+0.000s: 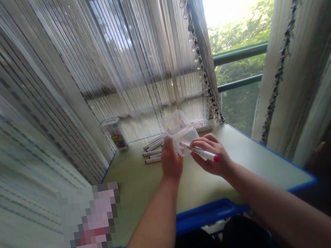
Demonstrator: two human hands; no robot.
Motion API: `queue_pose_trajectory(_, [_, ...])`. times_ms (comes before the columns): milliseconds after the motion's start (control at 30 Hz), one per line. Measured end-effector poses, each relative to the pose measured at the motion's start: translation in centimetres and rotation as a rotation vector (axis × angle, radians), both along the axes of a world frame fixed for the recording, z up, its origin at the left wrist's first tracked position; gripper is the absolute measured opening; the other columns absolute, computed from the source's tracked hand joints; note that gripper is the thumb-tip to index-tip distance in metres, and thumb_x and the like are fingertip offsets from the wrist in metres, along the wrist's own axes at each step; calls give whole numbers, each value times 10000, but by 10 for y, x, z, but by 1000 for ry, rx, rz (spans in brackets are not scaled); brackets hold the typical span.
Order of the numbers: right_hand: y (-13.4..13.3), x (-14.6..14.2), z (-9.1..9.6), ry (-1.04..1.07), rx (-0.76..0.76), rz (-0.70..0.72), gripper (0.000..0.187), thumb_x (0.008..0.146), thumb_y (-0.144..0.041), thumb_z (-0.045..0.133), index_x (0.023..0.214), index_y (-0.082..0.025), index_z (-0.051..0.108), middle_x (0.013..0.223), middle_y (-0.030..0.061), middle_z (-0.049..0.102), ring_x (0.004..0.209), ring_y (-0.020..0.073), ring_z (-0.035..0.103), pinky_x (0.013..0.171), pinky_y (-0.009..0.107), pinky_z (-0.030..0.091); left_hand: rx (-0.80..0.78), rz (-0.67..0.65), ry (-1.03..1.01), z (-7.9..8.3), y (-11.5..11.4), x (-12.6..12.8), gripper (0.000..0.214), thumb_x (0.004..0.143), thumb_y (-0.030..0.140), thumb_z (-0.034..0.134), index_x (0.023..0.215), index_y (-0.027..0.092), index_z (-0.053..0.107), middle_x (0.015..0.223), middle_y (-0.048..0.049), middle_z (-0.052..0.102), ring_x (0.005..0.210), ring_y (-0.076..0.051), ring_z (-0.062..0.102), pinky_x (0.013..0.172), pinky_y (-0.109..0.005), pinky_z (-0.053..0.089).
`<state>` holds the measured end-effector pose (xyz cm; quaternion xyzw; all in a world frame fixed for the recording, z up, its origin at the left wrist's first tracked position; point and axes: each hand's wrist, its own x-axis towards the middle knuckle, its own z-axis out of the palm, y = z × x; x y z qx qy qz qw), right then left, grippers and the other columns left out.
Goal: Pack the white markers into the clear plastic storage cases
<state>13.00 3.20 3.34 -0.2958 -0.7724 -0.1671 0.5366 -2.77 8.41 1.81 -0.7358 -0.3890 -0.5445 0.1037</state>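
Note:
My left hand (171, 160) grips the side of a clear plastic box (184, 140) that is tilted above the pale green desk (248, 156), its hinged lid (175, 122) open behind it. My right hand (213, 155) pinches a white marker with a red cap (200, 151), whose far end points into the box's mouth. Several more markers (154, 149) lie loose on the desk just left of the box.
A clear container of coloured markers (116, 134) stands at the desk's back left corner by the striped curtains. The desk has a blue rim (207, 213). A window with green rails (236, 55) opens at the right. A blurred patch covers the lower left.

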Motion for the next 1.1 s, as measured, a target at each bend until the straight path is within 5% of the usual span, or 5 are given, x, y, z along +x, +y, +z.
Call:
queue_pose_trajectory(200, [0,-2,-1,8,0,-91,207,866,-271,528,1056,-210,584,970,89,605,987,233,536,836,408,437,-8,9,-13,0,1,0,410,799,169,592,1181,168,443,1139,-130,591,1074,-263,572,896,-406,497])
queue_pose_trajectory(367, [5,0,-1,256,-175,-51,193,880,-343,520,960,-209,634,873,61,568,776,172,560,699,320,493,22,29,29,-7,3,3,527,749,137,644,1222,147,415,1146,-152,591,1091,-285,571,898,-419,503])
queue_pose_trajectory(600, [6,4,8,520,-307,-68,258,793,-423,628,788,-167,656,688,19,606,509,101,482,505,242,421,42,-13,35,-5,2,9,549,748,193,671,1239,159,428,1145,-143,599,1081,-273,579,909,-408,501])
queue_pose_trajectory(1100, [7,9,13,452,-298,-6,243,732,-374,709,865,-185,633,752,3,554,547,91,455,497,221,410,32,11,32,-1,3,9,499,703,263,717,1144,155,509,1047,-120,624,985,-259,599,848,-402,509])
